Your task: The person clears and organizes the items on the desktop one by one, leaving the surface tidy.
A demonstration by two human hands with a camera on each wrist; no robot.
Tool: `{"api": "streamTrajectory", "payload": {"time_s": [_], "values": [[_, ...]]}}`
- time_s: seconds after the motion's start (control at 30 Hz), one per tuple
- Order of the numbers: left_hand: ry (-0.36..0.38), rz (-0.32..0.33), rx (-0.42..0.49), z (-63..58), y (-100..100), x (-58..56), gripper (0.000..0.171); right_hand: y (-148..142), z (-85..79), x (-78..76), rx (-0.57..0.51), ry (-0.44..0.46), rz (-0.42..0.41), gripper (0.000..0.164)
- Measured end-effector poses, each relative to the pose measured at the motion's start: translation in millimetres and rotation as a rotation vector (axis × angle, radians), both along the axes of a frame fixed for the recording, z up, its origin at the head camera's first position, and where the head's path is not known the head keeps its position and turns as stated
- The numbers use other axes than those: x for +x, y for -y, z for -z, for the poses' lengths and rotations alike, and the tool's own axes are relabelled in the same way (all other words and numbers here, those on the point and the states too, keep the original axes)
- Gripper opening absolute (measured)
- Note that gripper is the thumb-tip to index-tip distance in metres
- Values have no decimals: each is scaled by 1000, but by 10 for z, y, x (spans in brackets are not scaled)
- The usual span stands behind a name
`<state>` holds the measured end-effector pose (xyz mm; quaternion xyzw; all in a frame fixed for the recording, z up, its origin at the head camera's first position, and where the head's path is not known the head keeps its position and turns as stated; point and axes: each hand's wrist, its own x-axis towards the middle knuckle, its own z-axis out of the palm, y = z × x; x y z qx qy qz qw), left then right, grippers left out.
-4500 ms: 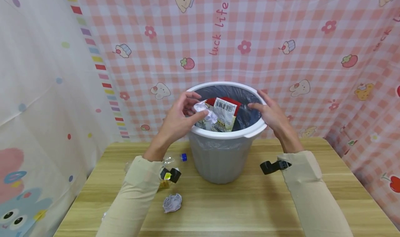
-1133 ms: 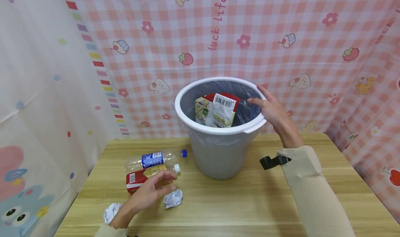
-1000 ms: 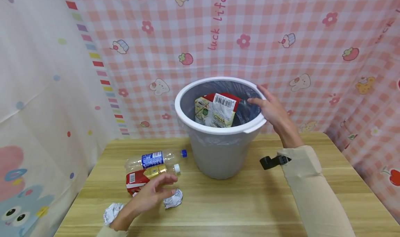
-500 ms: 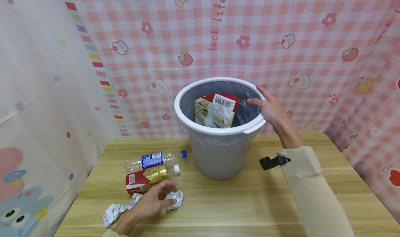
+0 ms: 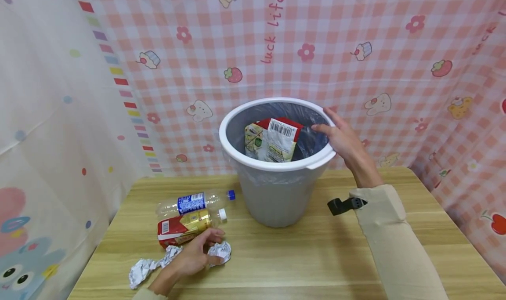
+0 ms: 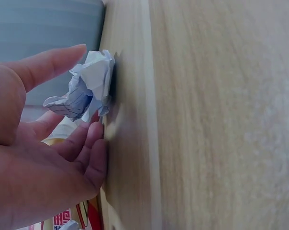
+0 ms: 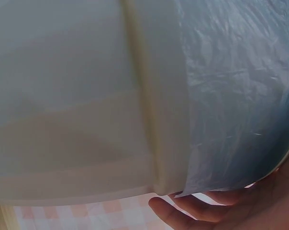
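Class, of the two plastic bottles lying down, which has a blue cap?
The blue-labelled bottle, farther from the left hand; the other bottle has a white cap.

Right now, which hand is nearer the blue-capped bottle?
Left. Left hand: at the paper ball, on the person's side of the bottle. Right hand: gripping the bin rim, farther, right of the bottle.

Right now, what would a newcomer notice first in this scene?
The big gray bin, central in the head view toward the back of the table, with the right hand on its rim and colorful packaging inside. Next, the blue-capped bottle lying left of it, and nearer, the left hand at a crumpled paper ball.
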<state>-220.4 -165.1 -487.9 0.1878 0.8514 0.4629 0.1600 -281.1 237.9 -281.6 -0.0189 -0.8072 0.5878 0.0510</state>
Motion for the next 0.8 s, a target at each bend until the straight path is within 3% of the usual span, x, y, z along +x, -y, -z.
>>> {"api": "streamTrajectory", "payload": {"time_s": [0.57, 0.8], "values": [[-81, -1, -79, 43, -50, 3, 51, 8, -14, -2, 3, -5, 7, 73], [-73, -31, -81, 73, -58, -8, 44, 4, -11, 4, 6, 0, 9, 73]]}}
